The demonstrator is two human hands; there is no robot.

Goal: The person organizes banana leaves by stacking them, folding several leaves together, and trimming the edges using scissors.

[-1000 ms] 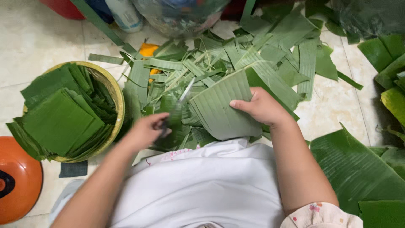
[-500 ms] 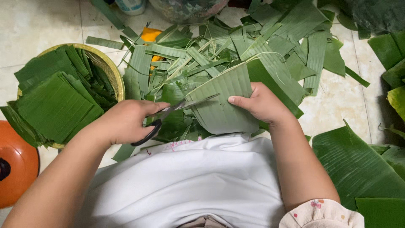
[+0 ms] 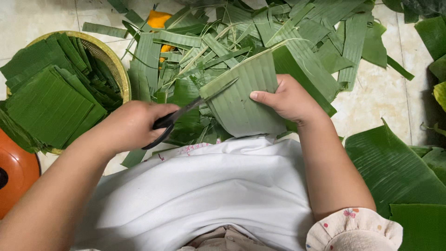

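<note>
Two hands busy: left hand [image 3: 132, 128] fingers gripping black scissors [image 3: 186, 114], right hand [image 3: 288, 100] fingers pinching banana-leaf piece [image 3: 241, 100].

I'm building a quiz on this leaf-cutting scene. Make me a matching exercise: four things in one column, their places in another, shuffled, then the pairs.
Things:
1. scissors
2. folded leaf stack
3. cut leaf squares
4. orange lid

Places:
A. piled in the round woven basket
B. at the picture's left edge, below the basket
C. in the left hand
D. held by the right hand

Pairs: 1-C, 2-D, 3-A, 4-B
</note>
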